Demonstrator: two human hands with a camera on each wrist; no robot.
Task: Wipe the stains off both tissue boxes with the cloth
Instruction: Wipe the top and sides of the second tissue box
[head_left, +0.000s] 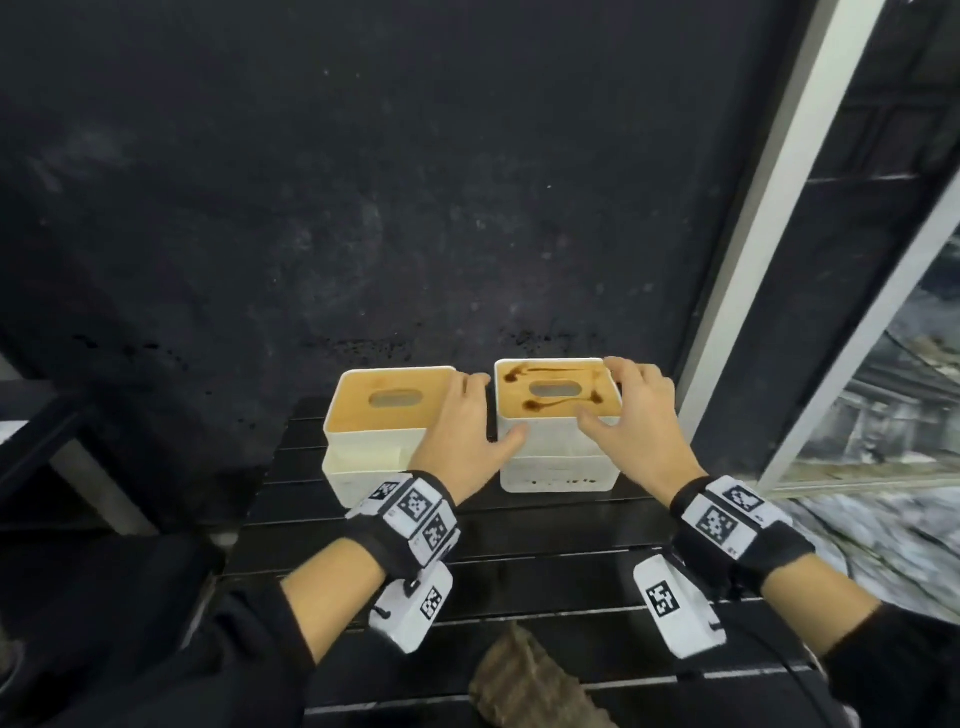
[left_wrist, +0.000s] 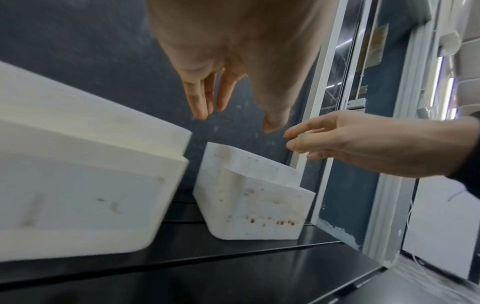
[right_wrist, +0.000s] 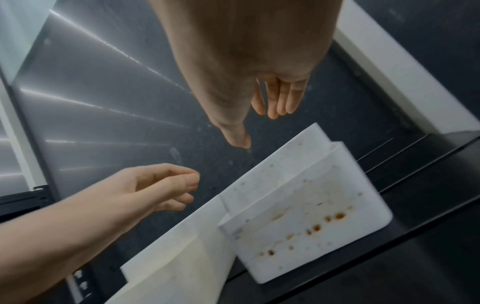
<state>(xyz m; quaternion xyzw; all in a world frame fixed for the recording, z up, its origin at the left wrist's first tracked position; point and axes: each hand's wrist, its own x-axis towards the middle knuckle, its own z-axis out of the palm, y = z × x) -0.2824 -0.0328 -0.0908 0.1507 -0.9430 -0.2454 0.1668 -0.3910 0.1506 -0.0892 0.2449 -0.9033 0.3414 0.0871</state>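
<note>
On the far part of the black slatted table (head_left: 545, 571) two white tissue boxes stand side by side with a narrow gap between them, hard against the dark wall (head_left: 363, 182). Both hands reach for the right box (head_left: 558, 410), whose tan lid carries dark brown streaks around the oval slot; brown spots also dot its near white side, plain from the right wrist. The left hand (head_left: 460, 421) comes in at the gap, thumb toward the box's near left corner, fingers loosely spread and holding nothing. The right hand (head_left: 636, 410) is likewise spread wide and empty, fingers arched over the far right corner, thumb at the near rim. Whether either is touching yet I cannot say; the wrist views suggest they hover just above. My guess is that they frame the box so as to steady it or draw it nearer before wiping.

The left box (head_left: 387, 415) has a tan lid that looks clean from above, though faint marks show on its side from the left wrist. The cloth (head_left: 530, 680), brownish and crumpled, lies on the near edge of the table between the forearms, untouched, so wiping waits on someone fetching it. A white frame post (head_left: 769, 208) rises close at the right, leaving little room beside the box.
</note>
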